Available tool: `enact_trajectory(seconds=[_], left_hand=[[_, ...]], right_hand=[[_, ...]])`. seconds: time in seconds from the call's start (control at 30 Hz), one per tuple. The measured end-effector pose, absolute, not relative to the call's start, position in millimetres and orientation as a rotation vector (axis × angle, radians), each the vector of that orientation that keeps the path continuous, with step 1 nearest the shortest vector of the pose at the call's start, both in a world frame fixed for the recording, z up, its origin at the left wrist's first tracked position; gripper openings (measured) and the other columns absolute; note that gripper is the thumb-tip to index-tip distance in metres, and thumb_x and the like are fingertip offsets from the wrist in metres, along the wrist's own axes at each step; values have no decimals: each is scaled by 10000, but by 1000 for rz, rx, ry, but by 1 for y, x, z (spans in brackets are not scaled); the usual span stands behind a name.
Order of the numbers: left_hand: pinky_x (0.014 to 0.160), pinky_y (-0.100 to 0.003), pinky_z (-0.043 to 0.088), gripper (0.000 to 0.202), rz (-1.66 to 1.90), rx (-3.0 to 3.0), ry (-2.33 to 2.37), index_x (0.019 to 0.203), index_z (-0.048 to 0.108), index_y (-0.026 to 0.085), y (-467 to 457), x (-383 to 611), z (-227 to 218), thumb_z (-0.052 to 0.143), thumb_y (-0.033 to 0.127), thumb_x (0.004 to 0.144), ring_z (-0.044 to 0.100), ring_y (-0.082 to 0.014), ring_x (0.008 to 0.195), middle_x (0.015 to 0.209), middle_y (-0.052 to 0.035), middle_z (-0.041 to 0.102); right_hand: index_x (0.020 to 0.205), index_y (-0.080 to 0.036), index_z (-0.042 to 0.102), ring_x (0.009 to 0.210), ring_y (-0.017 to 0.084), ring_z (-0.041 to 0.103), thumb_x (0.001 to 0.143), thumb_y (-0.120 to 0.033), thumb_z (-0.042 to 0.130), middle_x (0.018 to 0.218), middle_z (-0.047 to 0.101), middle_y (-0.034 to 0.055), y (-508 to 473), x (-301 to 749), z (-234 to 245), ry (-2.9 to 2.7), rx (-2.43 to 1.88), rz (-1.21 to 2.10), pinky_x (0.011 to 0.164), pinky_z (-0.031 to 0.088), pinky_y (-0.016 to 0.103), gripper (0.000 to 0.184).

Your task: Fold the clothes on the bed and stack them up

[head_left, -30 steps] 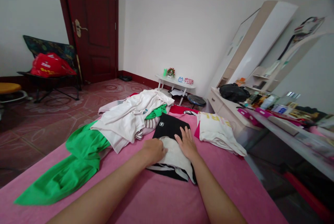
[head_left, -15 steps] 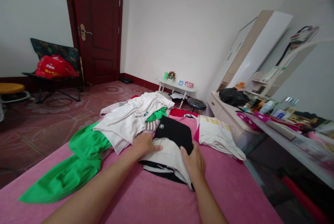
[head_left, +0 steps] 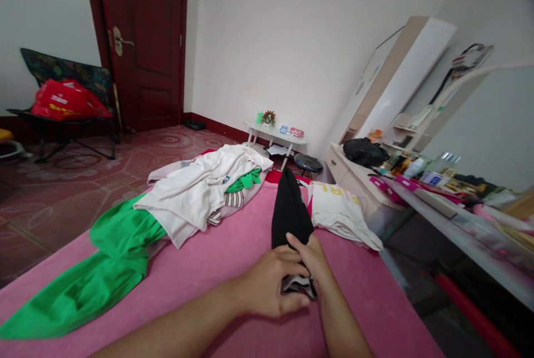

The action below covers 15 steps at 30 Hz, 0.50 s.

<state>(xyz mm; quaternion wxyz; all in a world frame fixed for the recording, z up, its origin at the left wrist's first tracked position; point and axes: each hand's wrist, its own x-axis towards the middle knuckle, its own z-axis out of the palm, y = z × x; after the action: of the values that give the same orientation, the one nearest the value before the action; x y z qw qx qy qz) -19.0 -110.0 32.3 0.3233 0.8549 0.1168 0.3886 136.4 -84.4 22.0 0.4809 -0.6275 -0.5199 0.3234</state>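
From the left, I see a green garment (head_left: 120, 269) on the pink cover (head_left: 200, 280), partly under a white shirt (head_left: 187, 196). Next, the left hand (head_left: 271, 280) grasps the near end of a narrow-folded black garment (head_left: 287, 213), located on this cover; the right hand (head_left: 314, 260) grips its right side, near a white garment with yellow letters (head_left: 340, 213)

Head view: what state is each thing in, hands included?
Left hand: closed on the black garment
Right hand: closed on the black garment too
Black garment: folded, gripped by both hands
White garment: unfolded, rumpled
Green garment: unfolded, partly under the white garment
Lettered garment: folded
Red bag: bulging, resting on the chair
Chair: unfolded
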Motion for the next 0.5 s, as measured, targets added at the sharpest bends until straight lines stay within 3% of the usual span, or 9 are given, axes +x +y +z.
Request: enact_trajectory(seconds=[0.03,0.1,0.2,0.33,0.5], left_hand=[[931,-311,400,210,1053,2143,325,910,696,169,-109,-17,28,600,332,819,612,-210,956,977,-80,696],[820,-278,445,269,1136,1885,463,785,690,151,-105,-17,20,510,323,884,639,-173,804,815,-69,708],[652,-233,444,348,1189,1666,686,742,655,128,-94,-21,8,445,342,919,600,-137,622,655,-46,666],[581,-207,380,340,1103,1799,815,686,641,125,-80,-21,-12,459,320,897,525,-114,586,622,-14,603],[547,-206,323,308,945,1946,911,702,650,144,-72,-9,-26,468,322,876,467,-99,555,601,14,562]], right_hand=[[1027,-131,649,892,263,661,701,-476,665,1004,710,105,-85,137,19,-1239,-1487,808,773,514,340,475],[953,-135,674,814,251,662,729,-461,630,925,724,88,-86,137,16,-1220,-1457,743,716,513,338,398],[909,-144,682,831,245,642,762,-447,589,889,722,75,-85,143,23,-1295,-1469,470,749,488,340,350],[878,-151,670,857,259,619,754,-476,575,876,704,96,-67,182,67,-1287,-1563,34,772,461,351,360],[784,-160,648,834,313,592,783,-466,514,853,655,185,-13,269,132,-1146,-2036,-531,724,431,418,333]])
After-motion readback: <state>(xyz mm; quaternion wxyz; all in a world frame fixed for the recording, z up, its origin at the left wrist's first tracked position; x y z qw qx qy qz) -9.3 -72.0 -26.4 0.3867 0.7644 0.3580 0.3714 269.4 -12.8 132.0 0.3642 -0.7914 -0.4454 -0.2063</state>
